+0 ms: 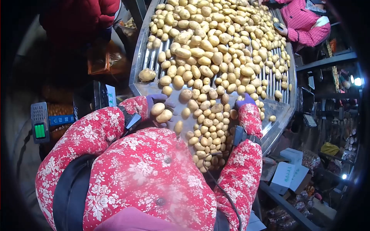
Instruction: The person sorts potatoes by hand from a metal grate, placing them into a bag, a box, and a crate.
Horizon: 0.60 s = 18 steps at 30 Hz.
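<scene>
A metal roller table (pixel 143 57) carries a great many pale yellow potatoes (pixel 216 50) that funnel down toward me. My left hand (pixel 156 109), in a purple glove with a red floral sleeve, cups two potatoes (pixel 161 112) at the left edge of the stream. My right hand (pixel 245 103), gloved the same way, rests among the potatoes at the right edge of the stream; its fingers are mostly hidden and nothing shows as gripped. Both wrists wear a black strap with a small device.
A person in a pink checked sleeve (pixel 304 23) works at the far right of the table. Another person in red (pixel 81 15) stands at the far left. A scale display (pixel 40 123) sits on my left. Boxes (pixel 287 173) and bags lie on the floor to the right.
</scene>
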Tool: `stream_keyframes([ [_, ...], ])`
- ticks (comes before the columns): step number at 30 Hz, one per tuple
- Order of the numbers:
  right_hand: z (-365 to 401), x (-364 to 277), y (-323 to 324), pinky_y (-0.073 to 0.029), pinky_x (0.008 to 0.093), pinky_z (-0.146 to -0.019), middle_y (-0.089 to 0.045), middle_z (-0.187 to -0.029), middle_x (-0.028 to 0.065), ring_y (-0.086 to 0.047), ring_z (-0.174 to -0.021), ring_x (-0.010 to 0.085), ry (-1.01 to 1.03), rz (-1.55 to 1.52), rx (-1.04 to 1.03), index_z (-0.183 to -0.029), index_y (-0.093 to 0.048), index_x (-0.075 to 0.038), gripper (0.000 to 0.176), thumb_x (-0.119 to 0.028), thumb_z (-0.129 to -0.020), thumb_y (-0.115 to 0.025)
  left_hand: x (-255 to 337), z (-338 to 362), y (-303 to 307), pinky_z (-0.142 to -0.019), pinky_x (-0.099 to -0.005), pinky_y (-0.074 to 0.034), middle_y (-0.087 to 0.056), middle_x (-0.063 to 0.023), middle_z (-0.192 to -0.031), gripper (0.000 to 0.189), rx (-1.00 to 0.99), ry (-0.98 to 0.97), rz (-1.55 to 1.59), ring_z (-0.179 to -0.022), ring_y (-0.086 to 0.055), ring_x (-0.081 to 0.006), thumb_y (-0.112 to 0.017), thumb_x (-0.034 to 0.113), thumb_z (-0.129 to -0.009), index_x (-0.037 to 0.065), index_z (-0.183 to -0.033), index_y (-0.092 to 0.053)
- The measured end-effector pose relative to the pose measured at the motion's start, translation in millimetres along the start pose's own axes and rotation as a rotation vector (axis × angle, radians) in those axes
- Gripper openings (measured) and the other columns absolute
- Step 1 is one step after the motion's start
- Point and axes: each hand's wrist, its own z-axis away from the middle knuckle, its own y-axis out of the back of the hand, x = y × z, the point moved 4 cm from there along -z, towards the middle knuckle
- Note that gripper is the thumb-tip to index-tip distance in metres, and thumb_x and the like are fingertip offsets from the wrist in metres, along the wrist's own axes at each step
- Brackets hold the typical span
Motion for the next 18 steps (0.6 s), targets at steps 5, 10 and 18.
stream_keyframes([
  [5, -48.1, 59.9, -19.3, -0.052, 0.0376, -0.088, -0.066, -0.109, 0.0142, -0.064, -0.1, 0.0257, 0.232, -0.261, -0.04, -0.119, -0.064, -0.009, 0.056, -0.032, -0.07, -0.076, 2.0, 6.5, 3.1, -0.1, -0.0446, -0.045, -0.053, -0.022, -0.132, 0.044, -0.024, -0.041, 0.057, -0.118, -0.054, -0.0349, -0.037, 0.021, -0.101, 0.0, -0.14, -0.041],
  [10, -55.6, 6.2, 16.5, -0.053, 0.0359, -0.076, -0.063, -0.097, 0.0075, -0.061, -0.087, 0.0228, 0.472, -1.236, 0.276, -0.114, -0.057, -0.003, 0.041, -0.02, -0.08, -0.073, -0.9, 7.4, 0.2, -0.1, -0.0451, -0.044, -0.051, -0.0222, -0.133, 0.046, -0.044, -0.045, 0.091, -0.12, -0.053, -0.0354, -0.036, 0.024, -0.101, -0.001, -0.14, -0.04],
  [18, 133.1, -199.3, -88.4, -0.05, 0.0453, -0.078, -0.063, -0.098, 0.0123, -0.062, -0.09, 0.0336, 1.132, 0.085, 0.536, -0.107, -0.065, -0.017, 0.049, -0.027, -0.059, -0.075, 0.7, 6.0, 0.3, -0.1, -0.0459, -0.043, -0.049, -0.0226, -0.136, 0.05, -0.109, -0.071, 0.208, -0.122, -0.051, -0.0361, -0.036, 0.029, -0.102, -0.003, -0.14, -0.039],
])
